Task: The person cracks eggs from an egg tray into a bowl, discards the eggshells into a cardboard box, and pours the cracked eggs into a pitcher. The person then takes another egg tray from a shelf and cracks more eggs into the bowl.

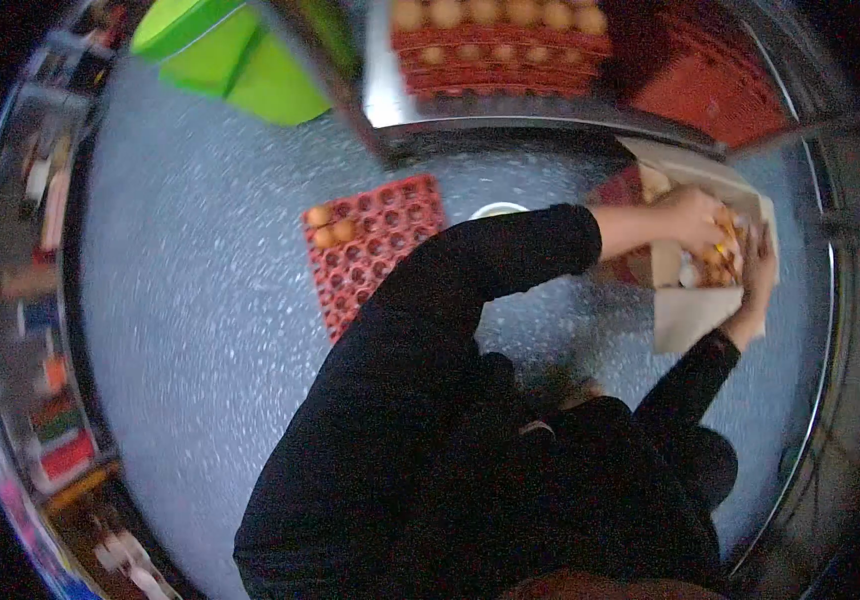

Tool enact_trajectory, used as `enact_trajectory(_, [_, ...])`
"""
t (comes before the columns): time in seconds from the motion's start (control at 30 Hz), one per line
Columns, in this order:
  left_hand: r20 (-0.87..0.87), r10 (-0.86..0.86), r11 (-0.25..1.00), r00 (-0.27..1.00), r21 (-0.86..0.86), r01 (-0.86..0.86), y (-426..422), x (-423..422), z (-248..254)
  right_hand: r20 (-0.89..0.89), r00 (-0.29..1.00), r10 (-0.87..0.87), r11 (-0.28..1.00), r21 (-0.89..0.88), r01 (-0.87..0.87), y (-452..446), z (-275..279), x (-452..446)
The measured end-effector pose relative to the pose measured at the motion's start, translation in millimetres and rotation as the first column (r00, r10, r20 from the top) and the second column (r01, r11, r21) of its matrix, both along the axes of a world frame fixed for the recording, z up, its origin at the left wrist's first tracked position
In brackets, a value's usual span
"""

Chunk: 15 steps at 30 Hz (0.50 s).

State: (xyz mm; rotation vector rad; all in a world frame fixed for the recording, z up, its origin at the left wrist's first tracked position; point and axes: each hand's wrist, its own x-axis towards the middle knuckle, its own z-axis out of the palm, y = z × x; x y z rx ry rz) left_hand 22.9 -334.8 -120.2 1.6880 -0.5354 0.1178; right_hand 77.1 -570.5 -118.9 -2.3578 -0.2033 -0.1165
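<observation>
Three brown eggs [325, 237] sit together in one corner of a red egg tray [395, 222] that lies on the speckled grey floor [185, 260], the rest of its visible cups bare. Well to the right of it stands an open cardboard box [700, 312], pale in colour, one flap hanging down toward the person. Inside are brown, rounded contents [715, 274] — they look like eggs or shells, with a bright yellow patch among them and a whitish piece near the front — though blur hides which are whole.

Both hands are at the box. The left hand [688, 216] reaches over its left side, fingers bent down toward the contents; whether they grip anything, I cannot tell. The right hand [762, 268] lies along the box's right side, fingers pointing away from the body; whether it pinches the wall or only rests there is unclear.

A pale round rim [499, 209] shows just past the left sleeve [530, 245], between tray and box. Beyond, stacked red trays [500, 72] bear more eggs on a metallic surface [384, 92], and a bright green container [270, 85] stands at upper left.
</observation>
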Motion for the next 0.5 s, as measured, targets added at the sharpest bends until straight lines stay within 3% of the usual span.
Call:
enact_trajectory(0.03, [-0.037, 0.054, 0.992, 0.998, -0.115, -0.058, 8, -8, -7, 0.193, 0.981, 0.023, 0.992, -0.127, 0.002, 8, -14, 7])
enact_trajectory(0.07, [-0.043, 0.095, 0.990, 0.995, -0.098, -0.099, 17, -21, -9, 0.187, 0.981, 0.059, 0.993, -0.110, -0.039, 29, -17, 0])
enact_trajectory(0.1, [-0.253, 0.059, 0.917, 0.966, -0.368, -0.152, 23, -32, -12, -0.115, 0.987, 0.112, 0.980, 0.175, -0.091, 63, -12, -20])
enact_trajectory(0.13, [-0.424, -0.044, 0.764, 0.905, -0.597, -0.243, 32, -38, -15, -0.304, 0.927, 0.219, 0.912, 0.402, -0.083, 108, -3, -50])
enact_trajectory(0.17, [-0.428, -0.025, 0.765, 0.904, -0.590, -0.258, 51, -49, -15, -0.471, 0.826, 0.311, 0.819, 0.573, 0.018, 153, 6, -80])
enact_trajectory(0.2, [-0.468, 0.146, 0.861, 0.871, -0.374, -0.345, 75, -63, -16, -0.533, 0.747, 0.398, 0.726, 0.680, 0.099, 192, 14, -107])
enact_trajectory(0.23, [-0.466, 0.315, 0.897, 0.827, -0.139, -0.420, 90, -71, -19, -0.530, 0.710, 0.465, 0.696, 0.714, 0.077, 207, -17, -107])
enact_trajectory(0.3, [-0.337, 0.618, 0.751, 0.710, -0.013, -0.660, 88, -61, -110, -0.540, 0.665, 0.517, 0.708, 0.706, 0.023, 239, -63, -114])
enact_trajectory(0.33, [-0.496, 0.481, 0.831, 0.723, -0.006, -0.556, 106, -80, -103, -0.553, 0.663, 0.504, 0.746, 0.665, -0.012, 257, -70, -125])
enact_trajectory(0.37, [-0.643, 0.326, 0.897, 0.694, -0.022, -0.442, 123, -102, -94, -0.529, 0.626, 0.573, 0.645, 0.762, 0.054, 268, -88, -137])
enact_trajectory(0.4, [-0.713, 0.183, 0.911, 0.677, -0.136, -0.390, 133, -103, -151, -0.494, 0.591, 0.637, 0.531, 0.838, 0.128, 277, -101, -147])
enact_trajectory(0.47, [-0.735, 0.244, 0.964, 0.632, 0.112, -0.241, 159, -128, -166, -0.599, 0.520, 0.609, 0.571, 0.786, 0.236, 290, -99, -170])
enact_trajectory(0.5, [-0.633, 0.429, 0.875, 0.645, 0.469, -0.122, 190, -162, -114, -0.689, 0.440, 0.576, 0.609, 0.721, 0.332, 291, -99, -177])
